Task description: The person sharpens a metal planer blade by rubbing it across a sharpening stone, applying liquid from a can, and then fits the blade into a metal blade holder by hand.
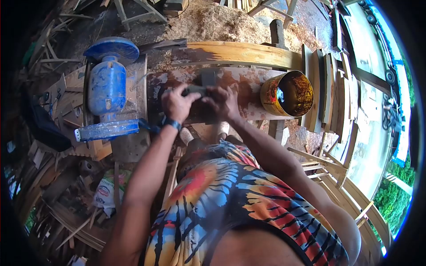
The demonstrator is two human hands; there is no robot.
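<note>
My left hand [176, 104], with a dark band at the wrist, has its fingers closed on one end of a small dark, flat piece [195, 90]. My right hand [223, 103] has its fingers curled at the other end of that piece. Its kind is hard to make out. Both hands are above a wide, reddish-brown stained board [246, 80]. Just beyond the fingers, a dark grey flat strip [208, 76] lies across the board. To the right of my right hand stands a yellow, stained can [270, 94], its inside coated brown.
At left sits a blue bench grinder-like machine [107, 86] with a round disc. A partly stained curved timber [248, 53] lies behind the board. Planks [328, 88] lean at right. Wood shavings [208, 22] cover the ground beyond; scrap wood and a white bag [105, 193] lie lower left.
</note>
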